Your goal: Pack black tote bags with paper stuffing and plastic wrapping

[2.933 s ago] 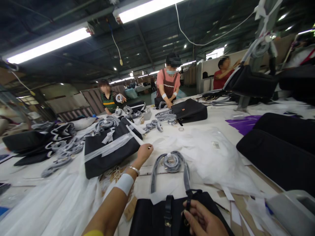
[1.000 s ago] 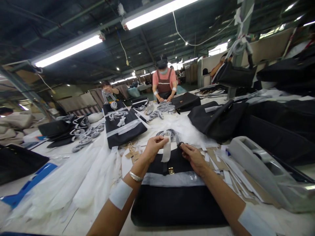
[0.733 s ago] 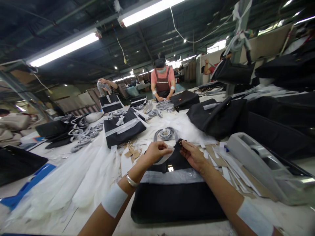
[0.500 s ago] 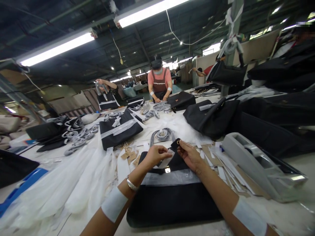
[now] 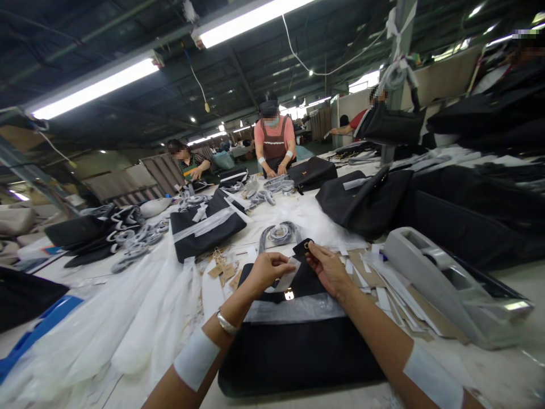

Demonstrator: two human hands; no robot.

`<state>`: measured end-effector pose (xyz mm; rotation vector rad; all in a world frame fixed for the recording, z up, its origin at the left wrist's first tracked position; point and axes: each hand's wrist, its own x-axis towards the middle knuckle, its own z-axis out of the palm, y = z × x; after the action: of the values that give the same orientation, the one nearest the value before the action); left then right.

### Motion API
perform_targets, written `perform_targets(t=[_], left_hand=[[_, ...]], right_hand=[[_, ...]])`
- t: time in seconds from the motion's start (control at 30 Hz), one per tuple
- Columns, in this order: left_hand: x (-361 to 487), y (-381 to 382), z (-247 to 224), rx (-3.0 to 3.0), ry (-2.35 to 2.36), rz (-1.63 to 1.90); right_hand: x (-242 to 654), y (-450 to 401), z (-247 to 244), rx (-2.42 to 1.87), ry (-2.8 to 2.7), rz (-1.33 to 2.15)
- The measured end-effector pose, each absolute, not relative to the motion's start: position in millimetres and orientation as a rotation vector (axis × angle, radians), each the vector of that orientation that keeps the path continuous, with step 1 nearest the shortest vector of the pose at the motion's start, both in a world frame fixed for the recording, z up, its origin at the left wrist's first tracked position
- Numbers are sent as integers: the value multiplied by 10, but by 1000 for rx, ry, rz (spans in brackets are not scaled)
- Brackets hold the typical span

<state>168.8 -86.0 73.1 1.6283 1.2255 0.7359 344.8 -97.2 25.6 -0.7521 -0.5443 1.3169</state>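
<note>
A black bag (image 5: 298, 358) lies flat on the table before me, with a clear plastic strip (image 5: 293, 309) across it and a gold clasp (image 5: 289, 294) above the strip. My left hand (image 5: 269, 271) pinches a small translucent white strip (image 5: 288, 277) over the bag's upper part. My right hand (image 5: 327, 267) grips the end of a black strap tab (image 5: 303, 248), which carries a gold ring-shaped fitting. The tab is lifted off the bag. Just beyond it, the bag's wrapped grey handle (image 5: 279, 233) lies on the table.
A grey tape dispenser (image 5: 451, 284) stands at the right, beside white and brown card strips (image 5: 395, 301). White plastic sheets (image 5: 140, 318) cover the left side. Another black bag (image 5: 208, 227) lies beyond, and more black bags (image 5: 366, 204) are heaped at right. Co-workers stand across the table.
My two hands keep nearly the same pose on the strip and the tab. At the far left, a co-worker has lowered a black bag that was held up.
</note>
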Motion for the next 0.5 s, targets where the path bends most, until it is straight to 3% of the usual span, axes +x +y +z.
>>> perform_targets(t=[0.5], left_hand=[[1733,-877,803,1625,1224,758]], right_hand=[[3426,-994,257,-739,-624,1315]])
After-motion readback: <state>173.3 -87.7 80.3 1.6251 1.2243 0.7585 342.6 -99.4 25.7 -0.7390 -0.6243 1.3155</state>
